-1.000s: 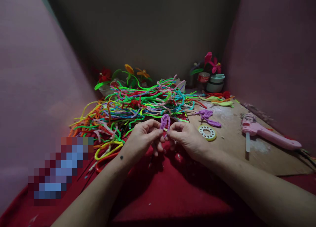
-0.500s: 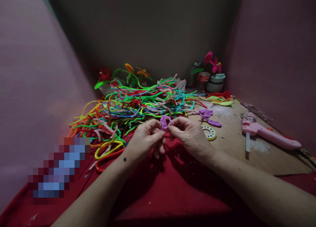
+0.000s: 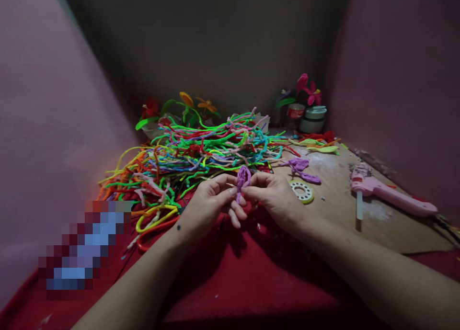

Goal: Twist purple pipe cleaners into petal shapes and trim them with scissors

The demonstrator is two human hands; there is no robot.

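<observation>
Between my two hands is a purple pipe-cleaner loop (image 3: 243, 177), narrow and upright, with a twisted tail below. My left hand (image 3: 217, 200) pinches its left side between thumb and forefinger, the other fingers curled loosely beneath. On the opposite side my right hand (image 3: 273, 196) pinches the loop at its lower right edge. Behind the right hand, purple pipe-cleaner petals (image 3: 300, 168) lie on a brown board (image 3: 341, 224). A yellow-rimmed white tape roll (image 3: 302, 192) sits just right of that hand.
A large heap of colourful pipe cleaners (image 3: 215, 148) spreads behind my hands. Scissors with yellow and orange handles (image 3: 156, 217) lie left. A pink glue gun (image 3: 391, 196) rests on the board. Pipe-cleaner flowers (image 3: 311, 90) and a lidded jar (image 3: 312, 119) stand at the back.
The purple loop has turned and become narrower and taller, with its tail now showing below. My left lower fingers have opened out a little. Both hands keep their pinch.
</observation>
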